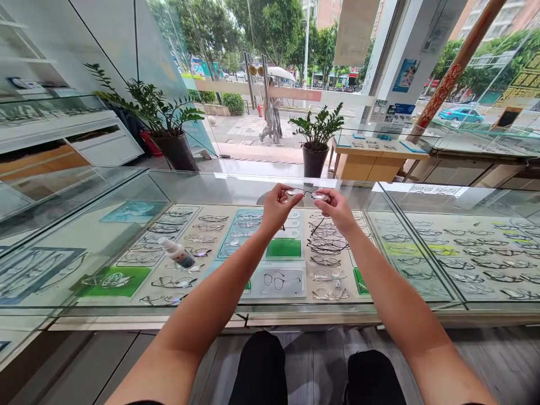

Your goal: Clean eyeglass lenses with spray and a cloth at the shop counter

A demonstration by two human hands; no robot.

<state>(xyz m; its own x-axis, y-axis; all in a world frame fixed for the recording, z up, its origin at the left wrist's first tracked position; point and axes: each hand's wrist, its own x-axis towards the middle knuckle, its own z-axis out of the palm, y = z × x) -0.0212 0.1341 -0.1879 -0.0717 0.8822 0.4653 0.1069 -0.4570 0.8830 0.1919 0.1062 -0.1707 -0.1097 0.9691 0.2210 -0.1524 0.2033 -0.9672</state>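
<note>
Spectacles (307, 194) above the glass bench (211, 188): our left hand (276, 209) pinches their 9 o'clock end, our right hand (337, 211) their 3 o'clock end; spray bottle (179, 253) at 8 o'clock.

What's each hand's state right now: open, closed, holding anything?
Left hand: closed, pinching the left end of the glasses.
Right hand: closed, pinching the right end of the same glasses.

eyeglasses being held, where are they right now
In the head view the eyeglasses are at centre, pinched between the left hand and right hand above the glass display counter, just below the smaller potted plant.
</note>
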